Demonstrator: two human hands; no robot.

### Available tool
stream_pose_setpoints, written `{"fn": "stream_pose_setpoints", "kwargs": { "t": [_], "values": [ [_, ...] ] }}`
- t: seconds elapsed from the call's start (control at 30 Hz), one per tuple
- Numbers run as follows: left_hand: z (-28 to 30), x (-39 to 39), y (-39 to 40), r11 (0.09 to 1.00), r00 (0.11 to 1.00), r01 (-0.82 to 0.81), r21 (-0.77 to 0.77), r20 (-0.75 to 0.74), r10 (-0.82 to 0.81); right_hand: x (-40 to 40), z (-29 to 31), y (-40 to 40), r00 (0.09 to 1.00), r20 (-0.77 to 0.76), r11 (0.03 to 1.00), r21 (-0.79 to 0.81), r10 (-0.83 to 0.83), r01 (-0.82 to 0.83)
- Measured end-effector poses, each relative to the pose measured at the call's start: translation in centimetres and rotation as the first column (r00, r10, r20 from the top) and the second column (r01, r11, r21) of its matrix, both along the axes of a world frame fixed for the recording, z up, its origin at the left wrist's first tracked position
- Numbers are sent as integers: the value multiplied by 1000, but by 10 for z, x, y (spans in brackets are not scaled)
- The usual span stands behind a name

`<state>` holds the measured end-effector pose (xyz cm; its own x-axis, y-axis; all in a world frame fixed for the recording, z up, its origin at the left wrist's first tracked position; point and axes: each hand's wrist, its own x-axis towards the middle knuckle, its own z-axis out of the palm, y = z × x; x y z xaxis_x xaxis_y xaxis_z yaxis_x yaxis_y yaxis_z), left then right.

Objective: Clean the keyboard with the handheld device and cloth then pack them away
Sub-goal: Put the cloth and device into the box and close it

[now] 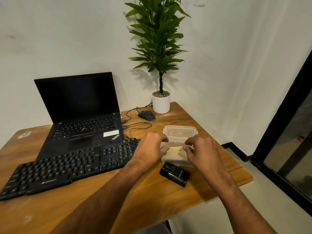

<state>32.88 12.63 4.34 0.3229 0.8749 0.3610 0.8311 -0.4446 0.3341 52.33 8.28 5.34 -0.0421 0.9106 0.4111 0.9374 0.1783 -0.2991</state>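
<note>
A black external keyboard lies at the left of the wooden table. To its right stands a clear plastic container with a pale yellow cloth inside. Its clear lid sits tilted over the box. My left hand grips the lid's near left edge with curled fingers. My right hand pinches its near right edge. A small black handheld device lies flat on the table just in front of the container, touched by neither hand.
An open black laptop stands behind the keyboard. A wired black mouse and a white potted plant sit at the back corner, with cables trailing between. The table's right edge drops off close to the container.
</note>
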Motion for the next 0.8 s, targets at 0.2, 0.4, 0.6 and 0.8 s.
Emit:
{"fn": "stream_pose_setpoints", "kwargs": {
  "t": [0.2,0.4,0.6,0.8],
  "values": [
    [-14,-22,-37,983,983,181,-13,-7,-181,-10,-18,-38,993,-55,994,-23,103,-104],
    [-27,-28,-52,978,978,208,19,10,-208,-17,-33,-52,994,-7,986,-126,109,-109],
    [-39,-16,-57,961,959,275,-37,-56,-277,-19,-40,-51,992,1,960,-253,127,-122],
    [-45,-10,-54,960,956,271,-66,-95,-276,-21,-44,-51,991,-10,955,-268,130,-128]
  ]
}}
